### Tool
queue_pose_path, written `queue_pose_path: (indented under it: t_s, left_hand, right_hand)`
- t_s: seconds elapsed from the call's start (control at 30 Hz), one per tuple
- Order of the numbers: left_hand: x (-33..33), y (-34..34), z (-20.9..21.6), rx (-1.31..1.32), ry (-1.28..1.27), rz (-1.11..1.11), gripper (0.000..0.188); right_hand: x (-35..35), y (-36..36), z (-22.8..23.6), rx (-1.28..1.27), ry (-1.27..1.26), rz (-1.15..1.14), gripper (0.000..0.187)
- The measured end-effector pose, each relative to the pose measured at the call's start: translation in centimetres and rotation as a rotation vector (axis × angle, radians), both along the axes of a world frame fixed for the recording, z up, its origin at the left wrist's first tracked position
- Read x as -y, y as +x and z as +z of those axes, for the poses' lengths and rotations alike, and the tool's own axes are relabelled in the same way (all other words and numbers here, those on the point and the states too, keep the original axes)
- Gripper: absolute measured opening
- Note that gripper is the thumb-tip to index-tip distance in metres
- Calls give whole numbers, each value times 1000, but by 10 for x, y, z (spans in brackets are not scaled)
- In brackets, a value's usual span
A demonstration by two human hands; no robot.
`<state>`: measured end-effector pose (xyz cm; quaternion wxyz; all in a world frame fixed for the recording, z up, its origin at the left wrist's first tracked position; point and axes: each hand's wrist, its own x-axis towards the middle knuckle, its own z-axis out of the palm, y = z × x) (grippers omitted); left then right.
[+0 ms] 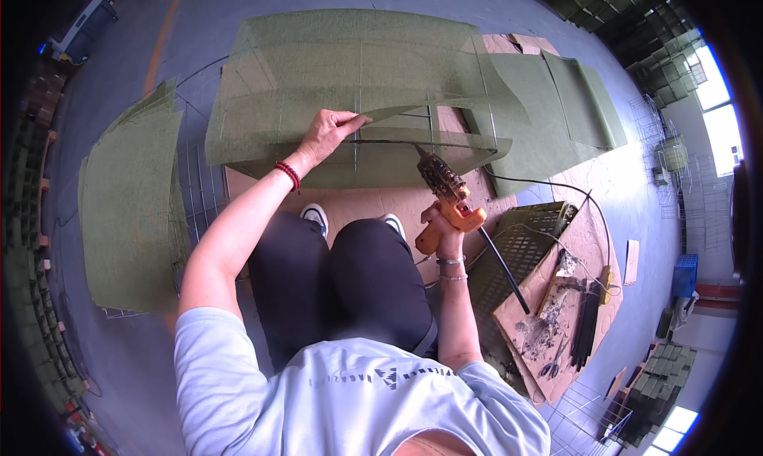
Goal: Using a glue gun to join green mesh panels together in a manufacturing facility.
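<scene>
A sheet of green mesh fabric [358,59] lies over a thin metal wire frame [357,98] in front of my knees. My left hand [324,137] pinches a loose edge of this fabric between thumb and fingers, lifting it near the frame's near side. Along that side runs a dark line, seemingly glue. My right hand [442,229] grips an orange hot glue gun [461,210], its front crusted with dark residue. The nozzle points away from me and sits at or just above the dark line; contact is unclear. A long black glue stick [506,275] protrudes from the gun's rear.
At my right, cardboard [517,325] on a green plastic crate [520,241] carries black glue sticks [586,325] and scissors [551,369]. A black cable [590,195] loops beside it. More green mesh pieces lie at left [127,210] and far right [584,98].
</scene>
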<state>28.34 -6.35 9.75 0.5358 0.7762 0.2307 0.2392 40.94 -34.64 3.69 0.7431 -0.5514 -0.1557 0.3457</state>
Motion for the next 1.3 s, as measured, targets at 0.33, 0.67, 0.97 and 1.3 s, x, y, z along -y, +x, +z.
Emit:
queue_pose_path:
  t_s: [0.33, 0.67, 0.97, 1.3]
  left_hand:
    - [-2, 1, -8, 10, 14, 7, 30]
    - [-1, 1, -6, -7, 3, -1, 30]
    - [-2, -1, -5, -9, 12, -16, 28]
    - [-2, 3, -11, 57, 9, 1, 30]
  right_hand:
    - [-1, 0, 4, 54, -10, 18, 21]
    - [-12, -11, 0, -23, 17, 75, 19]
    - [-16, -11, -5, -16, -13, 124, 17]
    - [-1, 1, -5, -12, 16, 9, 23]
